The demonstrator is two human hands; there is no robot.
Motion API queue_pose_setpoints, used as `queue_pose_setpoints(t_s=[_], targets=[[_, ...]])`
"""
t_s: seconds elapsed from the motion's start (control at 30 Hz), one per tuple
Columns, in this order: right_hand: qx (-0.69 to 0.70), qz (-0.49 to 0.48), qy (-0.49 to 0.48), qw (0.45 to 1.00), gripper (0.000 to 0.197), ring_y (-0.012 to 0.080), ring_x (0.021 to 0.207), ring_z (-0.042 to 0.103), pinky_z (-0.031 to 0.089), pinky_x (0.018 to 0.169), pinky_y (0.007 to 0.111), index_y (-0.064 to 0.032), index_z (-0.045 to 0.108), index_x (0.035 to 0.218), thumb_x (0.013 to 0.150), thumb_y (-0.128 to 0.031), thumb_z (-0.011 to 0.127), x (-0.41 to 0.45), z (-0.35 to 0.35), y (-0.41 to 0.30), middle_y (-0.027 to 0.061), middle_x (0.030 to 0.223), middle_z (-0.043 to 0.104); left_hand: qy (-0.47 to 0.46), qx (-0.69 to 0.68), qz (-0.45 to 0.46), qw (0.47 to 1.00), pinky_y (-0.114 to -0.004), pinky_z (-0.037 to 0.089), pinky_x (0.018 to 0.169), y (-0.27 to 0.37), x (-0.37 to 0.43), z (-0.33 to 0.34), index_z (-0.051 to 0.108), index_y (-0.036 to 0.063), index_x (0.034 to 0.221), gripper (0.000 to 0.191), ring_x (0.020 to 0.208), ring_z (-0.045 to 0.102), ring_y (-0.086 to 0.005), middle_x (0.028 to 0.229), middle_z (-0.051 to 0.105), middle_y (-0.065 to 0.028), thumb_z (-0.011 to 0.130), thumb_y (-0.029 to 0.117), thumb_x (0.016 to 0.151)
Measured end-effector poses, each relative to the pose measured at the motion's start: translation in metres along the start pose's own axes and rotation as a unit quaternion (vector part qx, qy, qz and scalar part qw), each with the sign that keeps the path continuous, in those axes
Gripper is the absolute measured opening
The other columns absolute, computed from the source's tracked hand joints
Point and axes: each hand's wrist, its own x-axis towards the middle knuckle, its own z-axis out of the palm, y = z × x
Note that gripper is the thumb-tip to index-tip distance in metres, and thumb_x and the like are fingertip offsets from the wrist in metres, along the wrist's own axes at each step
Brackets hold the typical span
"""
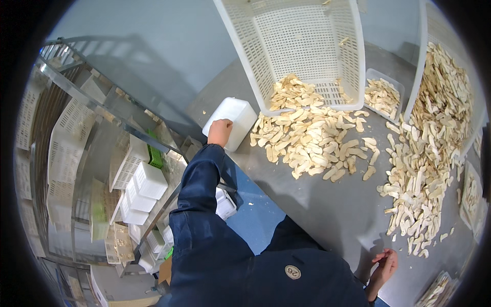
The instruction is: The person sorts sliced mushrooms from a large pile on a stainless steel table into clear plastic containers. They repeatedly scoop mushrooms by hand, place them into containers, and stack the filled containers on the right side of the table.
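My left hand [220, 132] rests on a white plastic container [238, 119] at the table's left edge; its fingertips are hidden, so its hold cannot be told. My right hand [384, 264] is over the grey table near my body, fingers loosely curled, touching no slices. A pile of pale dried slices, seemingly mushroom [310, 142], spreads from the mouth of a tipped white perforated basket [303, 42], with more slices inside it. On the right, a second heap of slices [418, 180] spills from another tipped basket [416, 65].
A small tray of slices [383, 96] stands between the two baskets, and another tray [470, 195] lies at the far right. Metal racks [96, 103] on the left hold white baskets and stacked white containers [142, 192]. Blue floor [253, 207] shows beside the table.
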Motion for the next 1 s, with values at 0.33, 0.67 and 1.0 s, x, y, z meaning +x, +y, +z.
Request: queue_pose_setpoints(t_s=[0.33, 0.67, 1.0], targets=[[-0.076, 0.022, 0.017, 0.997, 0.032, 0.0091, 0.055, 0.051, 0.04, 0.051, 0.021, 0.0002, 0.058, 0.094, 0.097, -0.029, 0.047, -0.016, 0.007, -0.012, 0.0045, 0.069, 0.057, 0.19, 0.031, 0.08, 0.978, -0.045, 0.047, 0.07, 0.085, 0.002, -0.025, 0.055, 0.001, 0.092, 0.014, 0.081, 0.057, -0.0363, 0.086, 0.058, -0.0171, 0.053, 0.001, 0.078], [-0.263, -0.017, 0.087, 0.961, 0.021, 0.0103, 0.063, 0.052, 0.042, 0.06, 0.022, 0.0022, 0.06, 0.092, 0.096, -0.016, 0.05, -0.045, -0.016, -0.002, 0.0048, 0.072, 0.058, -0.339, -0.267, 0.549, 0.715, -0.035, 0.047, 0.075, 0.276, -0.181, 0.027, 0.056, 0.0084, 0.113, 0.035, 0.093, 0.055, -0.0275, 0.101, 0.056, -0.0095, 0.062, 0.022, 0.082], [-0.415, -0.137, 0.092, 0.895, 0.023, 0.0294, 0.063, 0.055, 0.045, 0.056, 0.038, 0.0014, 0.063, 0.087, 0.092, -0.02, 0.058, -0.081, -0.021, 0.013, 0.0174, 0.072, 0.058, 0.003, -0.248, 0.109, 0.963, -0.042, 0.038, 0.097, 0.158, -0.084, 0.07, 0.054, -0.0017, 0.114, 0.038, 0.109, 0.049, -0.0378, 0.113, 0.054, -0.0227, 0.06, 0.023, 0.086]])
